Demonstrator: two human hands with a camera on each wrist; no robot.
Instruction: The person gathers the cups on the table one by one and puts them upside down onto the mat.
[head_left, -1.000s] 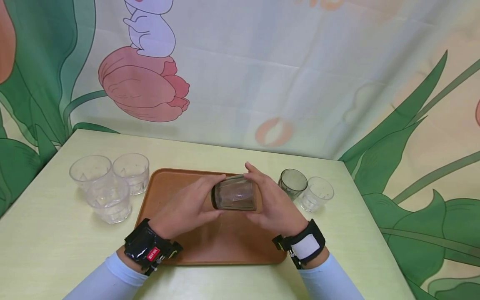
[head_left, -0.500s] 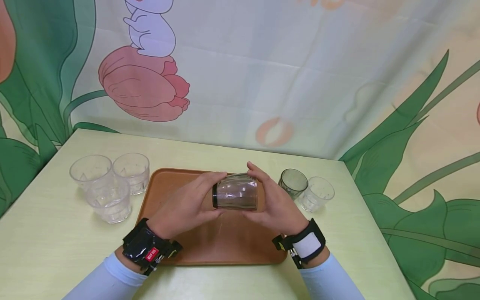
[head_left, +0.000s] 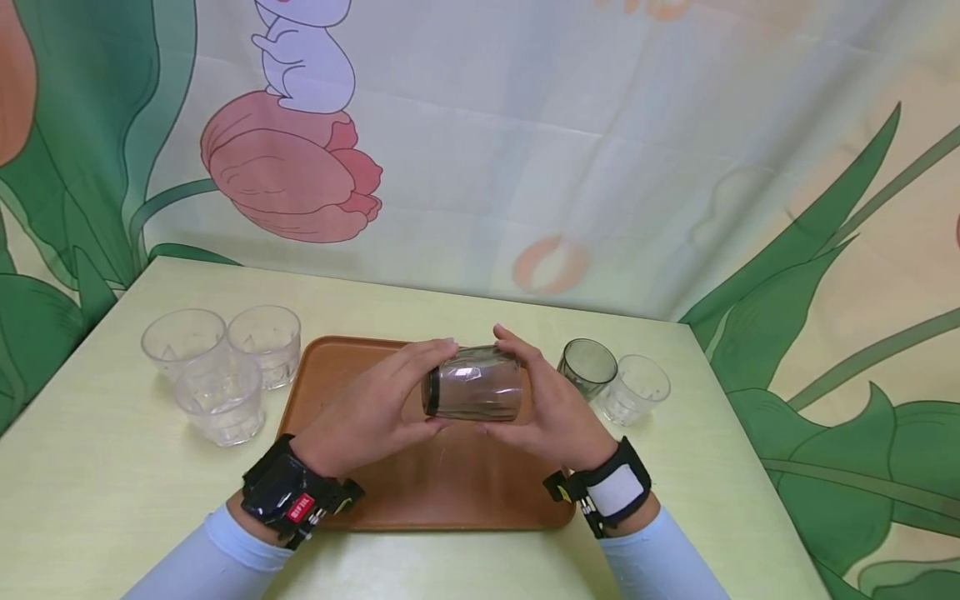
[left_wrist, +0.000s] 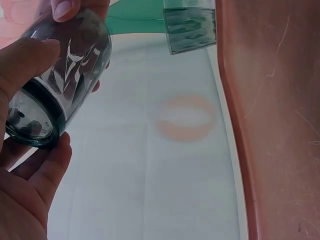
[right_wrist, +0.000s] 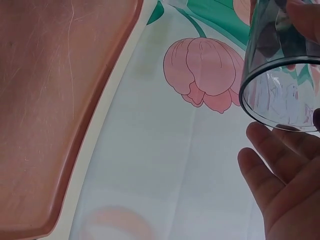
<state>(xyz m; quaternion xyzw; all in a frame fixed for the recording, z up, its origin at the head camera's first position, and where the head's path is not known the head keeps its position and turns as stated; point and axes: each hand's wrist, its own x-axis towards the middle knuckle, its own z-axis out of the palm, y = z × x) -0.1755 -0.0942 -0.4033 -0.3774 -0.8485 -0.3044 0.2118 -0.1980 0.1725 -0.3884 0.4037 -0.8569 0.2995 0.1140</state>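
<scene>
A smoky grey drinking glass (head_left: 477, 385) lies sideways in the air between both hands, above a brown tray (head_left: 450, 492). Its thick dark base points left and its rim points right. My left hand (head_left: 367, 412) grips the base end, thumb on one side and fingers on the other. At the rim end, my right hand (head_left: 558, 410) holds the glass with fingers and thumb. In the left wrist view the underside of the glass (left_wrist: 82, 55) shows some markings. The right wrist view looks into the open mouth of the glass (right_wrist: 265, 47).
Several clear glasses stand on the table: one at the back left (head_left: 180, 337), one beside it (head_left: 266, 346), one nearer (head_left: 221, 400). Right of the tray stand a second smoky glass (head_left: 587, 367) and a clear glass (head_left: 636, 390). A printed curtain (head_left: 465, 167) hangs behind.
Both hands have tilted and turned the smoky glass a little, so that its side faces the head camera more fully. The other glasses and the tray have stayed put.
</scene>
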